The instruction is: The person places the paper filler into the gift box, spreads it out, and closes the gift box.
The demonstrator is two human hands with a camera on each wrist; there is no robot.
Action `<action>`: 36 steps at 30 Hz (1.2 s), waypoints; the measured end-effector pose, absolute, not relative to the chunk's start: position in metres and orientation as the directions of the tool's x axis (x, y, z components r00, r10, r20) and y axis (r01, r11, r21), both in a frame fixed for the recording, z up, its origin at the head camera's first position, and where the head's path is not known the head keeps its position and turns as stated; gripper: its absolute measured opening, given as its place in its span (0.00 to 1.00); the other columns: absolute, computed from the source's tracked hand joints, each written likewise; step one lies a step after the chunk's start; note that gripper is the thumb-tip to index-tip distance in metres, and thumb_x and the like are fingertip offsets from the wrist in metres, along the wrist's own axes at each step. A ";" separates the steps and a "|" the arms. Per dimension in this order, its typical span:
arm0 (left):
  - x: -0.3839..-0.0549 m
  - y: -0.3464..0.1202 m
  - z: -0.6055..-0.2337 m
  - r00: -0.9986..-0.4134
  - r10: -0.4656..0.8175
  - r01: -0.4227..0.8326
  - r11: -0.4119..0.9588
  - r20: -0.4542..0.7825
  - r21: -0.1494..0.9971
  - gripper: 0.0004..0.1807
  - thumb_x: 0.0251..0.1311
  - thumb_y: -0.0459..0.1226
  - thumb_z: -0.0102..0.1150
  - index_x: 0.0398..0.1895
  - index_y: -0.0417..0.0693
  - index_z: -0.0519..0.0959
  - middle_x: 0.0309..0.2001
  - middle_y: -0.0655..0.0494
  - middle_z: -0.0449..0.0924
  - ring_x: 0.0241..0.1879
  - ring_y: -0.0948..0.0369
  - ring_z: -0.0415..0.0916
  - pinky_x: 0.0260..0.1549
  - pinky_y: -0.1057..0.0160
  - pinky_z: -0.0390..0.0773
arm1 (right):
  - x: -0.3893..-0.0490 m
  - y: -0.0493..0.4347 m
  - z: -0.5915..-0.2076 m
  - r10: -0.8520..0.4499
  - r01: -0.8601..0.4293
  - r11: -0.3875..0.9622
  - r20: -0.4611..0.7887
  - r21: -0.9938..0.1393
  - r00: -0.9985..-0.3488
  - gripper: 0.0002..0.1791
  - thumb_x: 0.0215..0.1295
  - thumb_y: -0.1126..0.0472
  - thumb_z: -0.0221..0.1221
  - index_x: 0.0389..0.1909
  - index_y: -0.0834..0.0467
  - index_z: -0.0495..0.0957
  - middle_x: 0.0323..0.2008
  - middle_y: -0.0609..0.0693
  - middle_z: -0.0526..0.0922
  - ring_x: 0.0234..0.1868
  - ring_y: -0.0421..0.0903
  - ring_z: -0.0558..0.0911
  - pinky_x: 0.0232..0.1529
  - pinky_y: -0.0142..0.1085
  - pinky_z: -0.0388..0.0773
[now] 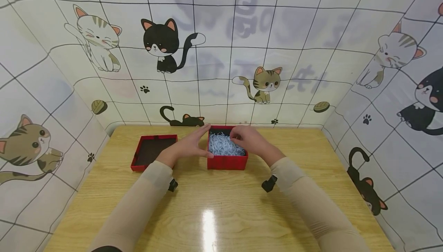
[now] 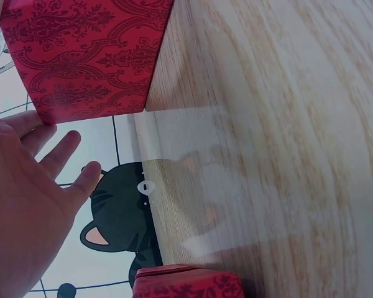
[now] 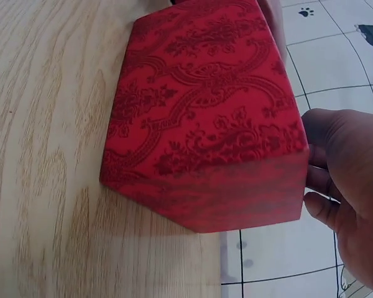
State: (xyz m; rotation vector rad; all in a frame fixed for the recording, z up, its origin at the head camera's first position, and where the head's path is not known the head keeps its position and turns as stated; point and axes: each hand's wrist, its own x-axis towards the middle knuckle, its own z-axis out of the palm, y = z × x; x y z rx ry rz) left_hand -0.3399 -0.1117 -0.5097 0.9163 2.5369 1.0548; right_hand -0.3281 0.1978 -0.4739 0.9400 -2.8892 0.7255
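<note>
A red box (image 1: 227, 162) with a damask pattern stands uncovered on the table, filled with pale shredded paper (image 1: 225, 145). Along its left side is my left hand (image 1: 191, 144), thumb at the front corner and fingers stretched toward the back corner. In the left wrist view those fingers (image 2: 62, 152) look spread and nearly straight, some reaching the box's edge. Over the box's right rim bends my right hand (image 1: 250, 138), its fingers curled down at the shredded paper. The right wrist view has the hand (image 3: 354, 180) behind the box's edge; whether it pinches any paper is hidden.
A shallow red lid (image 1: 152, 150) with a dark inside lies left of the box, close to my left wrist. The wooden table (image 1: 221, 202) ends at a cat-printed wall covering (image 1: 214, 59) behind the box, which also rises on both sides.
</note>
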 end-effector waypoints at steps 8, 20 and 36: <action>-0.340 -0.111 -0.511 -0.768 0.640 0.458 0.528 0.019 0.715 0.72 0.56 0.66 0.80 0.94 0.57 0.45 0.92 0.60 0.40 0.89 0.50 0.41 0.82 0.34 0.52 | -0.328 0.184 -0.474 -0.573 -0.540 0.724 0.062 -0.429 -0.817 0.07 0.76 0.62 0.71 0.50 0.56 0.87 0.46 0.47 0.88 0.46 0.45 0.85 0.53 0.43 0.86; -0.338 -0.112 -0.508 -0.764 0.644 0.462 0.522 0.023 0.717 0.71 0.57 0.64 0.81 0.94 0.56 0.45 0.91 0.60 0.40 0.89 0.49 0.41 0.82 0.34 0.52 | -0.336 0.154 -0.472 -0.578 -0.485 0.795 -0.210 -0.365 -0.789 0.25 0.77 0.57 0.71 0.71 0.58 0.81 0.64 0.55 0.82 0.61 0.51 0.81 0.70 0.47 0.79; -0.338 -0.112 -0.508 -0.772 0.635 0.462 0.533 0.026 0.709 0.71 0.57 0.63 0.81 0.94 0.58 0.44 0.92 0.57 0.40 0.89 0.49 0.41 0.82 0.35 0.53 | -0.345 0.135 -0.473 -0.524 -0.450 0.848 -0.316 -0.280 -0.791 0.35 0.77 0.56 0.70 0.80 0.59 0.72 0.75 0.61 0.76 0.75 0.57 0.76 0.78 0.52 0.71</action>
